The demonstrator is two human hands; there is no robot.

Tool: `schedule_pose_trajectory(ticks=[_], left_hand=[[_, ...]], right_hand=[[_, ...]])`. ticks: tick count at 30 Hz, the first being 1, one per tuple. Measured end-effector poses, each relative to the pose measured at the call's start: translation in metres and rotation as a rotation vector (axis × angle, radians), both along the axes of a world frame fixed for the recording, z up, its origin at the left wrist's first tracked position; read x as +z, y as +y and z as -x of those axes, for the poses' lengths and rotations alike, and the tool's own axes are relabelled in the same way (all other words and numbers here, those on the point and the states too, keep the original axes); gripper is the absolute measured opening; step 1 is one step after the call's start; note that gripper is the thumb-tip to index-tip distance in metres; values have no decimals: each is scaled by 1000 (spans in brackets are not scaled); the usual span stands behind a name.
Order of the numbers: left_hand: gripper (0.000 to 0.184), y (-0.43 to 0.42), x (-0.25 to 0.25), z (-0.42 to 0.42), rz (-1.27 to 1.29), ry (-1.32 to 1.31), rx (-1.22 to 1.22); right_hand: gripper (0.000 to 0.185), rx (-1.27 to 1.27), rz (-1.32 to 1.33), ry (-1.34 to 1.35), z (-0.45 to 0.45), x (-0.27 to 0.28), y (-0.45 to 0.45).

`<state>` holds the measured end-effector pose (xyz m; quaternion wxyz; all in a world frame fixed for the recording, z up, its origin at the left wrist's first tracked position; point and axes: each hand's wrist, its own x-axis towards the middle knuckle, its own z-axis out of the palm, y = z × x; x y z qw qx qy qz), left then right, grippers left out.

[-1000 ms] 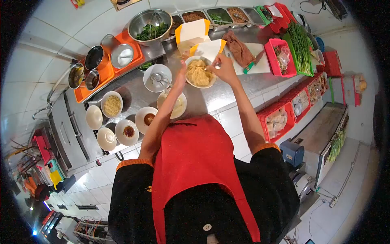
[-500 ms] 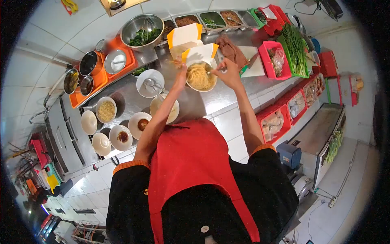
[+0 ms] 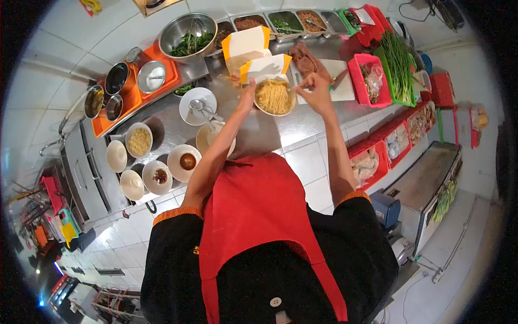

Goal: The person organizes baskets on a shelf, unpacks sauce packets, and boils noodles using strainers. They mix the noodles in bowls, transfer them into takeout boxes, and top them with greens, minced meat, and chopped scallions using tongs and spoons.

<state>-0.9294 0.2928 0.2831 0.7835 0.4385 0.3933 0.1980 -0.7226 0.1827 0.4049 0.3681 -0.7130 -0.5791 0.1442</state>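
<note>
I have the white bowl (image 3: pixel 277 115) of noodles (image 3: pixel 273 97) mid-length over the steel counter (image 3: pixel 258 137), between its near and back edges; can't tell if it's resting or lifted. Left hand (image 3: pixel 247 97) is against the bowl's left side, finger grip unclear from here; right hand (image 3: pixel 314 94) has thumb and fingertips pinched at the right rim, can't make out what's between them. Orange-and-white takeout box (image 3: pixel 266 67) sits just behind, toward the counter's back edge.

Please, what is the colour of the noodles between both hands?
The noodles are pale yellow, seen best in the head view.
</note>
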Motion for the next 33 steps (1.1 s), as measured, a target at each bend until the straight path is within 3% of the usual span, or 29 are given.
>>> schedule_pose_trajectory(ticks=[2,4,6,8,11,13,14,16,20,22,24,26,28,29,31,33], left_hand=[[86,-7,8,2,84,-48,56],[94,-9,13,10,62,-90,19],[92,-5,11,14,95,-115,-25],[90,5,8,8,114,-153,-43],[88,9,6,-2,118,-48,-61],[88,17,12,-6,82,145,-272],[88,17,15,-6,70,138,-268],[90,3,12,-2,74,-56,-16],[90,10,-14,-3,183,-133,-7],[90,15,-23,-12,109,-162,-10],[90,16,-27,-21,32,-205,10],[90,11,-10,-29,35,-59,-5],[90,8,-3,-31,34,8,13],[91,13,2,-31,27,70,29],[91,31,-58,-38,-20,26,66],[92,38,-78,-39,-63,-11,75]], right_hand=[[41,-35,-19,559,-6,5,-3],[37,-8,36,423,-10,-1,5],[33,15,-85,-360,-5,-4,3],[29,7,-71,-400,-2,11,6],[37,-10,-127,-539,-5,-5,8],[40,-30,-48,-145,-13,-25,7],[40,-27,-59,-152,-18,-22,8],[41,-160,21,531,-23,-18,-1],[40,-152,35,574,-19,-20,-1],[38,-148,-28,-457,-15,-5,-3],[37,-141,-42,-501,-8,3,4],[37,-135,-54,-547,-11,-7,3],[37,-94,-40,-131,-23,-22,4],[37,-84,-50,-135,-28,-20,5],[37,-129,-91,428,-33,-16,-3],[38,-138,-67,434,-32,-27,1]])
